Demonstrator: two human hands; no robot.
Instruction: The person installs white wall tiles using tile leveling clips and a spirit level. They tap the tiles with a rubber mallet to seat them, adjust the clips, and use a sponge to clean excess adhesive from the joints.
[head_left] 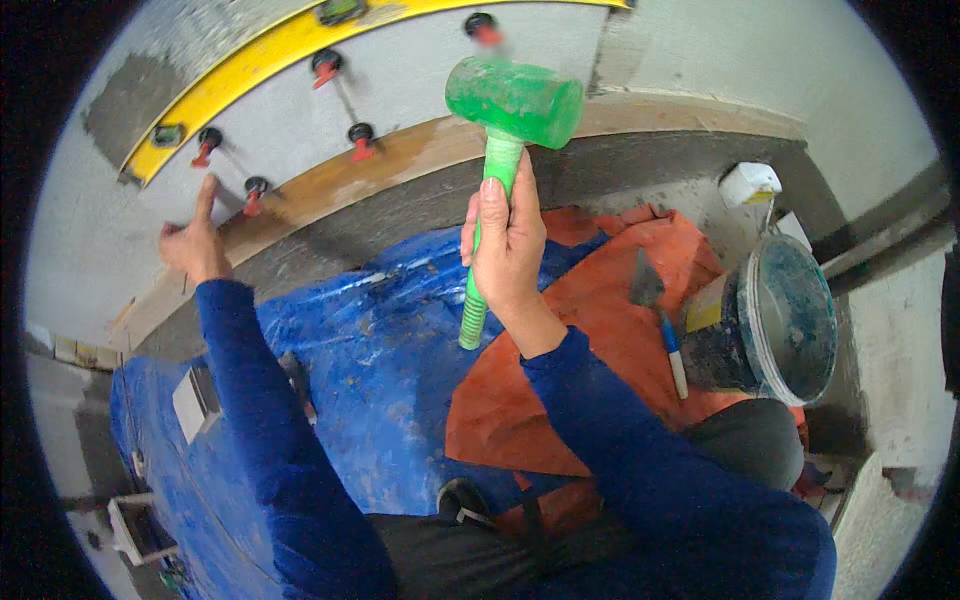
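My right hand [508,240] is closed around the handle of a green rubber mallet [515,100], its head raised in front of the wall. My left hand [203,238] is at the pale wall panel [420,70], its index finger stretched upward below small black-and-red clamps [205,152]. A long yellow spirit level [240,65] lies along the panel above several of these clamps. A wooden board [330,180] runs beneath the panel, just behind my hands. Whether my left fingertip touches the panel is hard to tell.
Below are a blue tarp [350,380] and an orange sheet [560,390]. At right are a dirty bucket [730,320], a trowel with a blue-and-white handle [672,355] and a white container [745,185]. A grey block [195,405] and a small tray [140,525] are at left.
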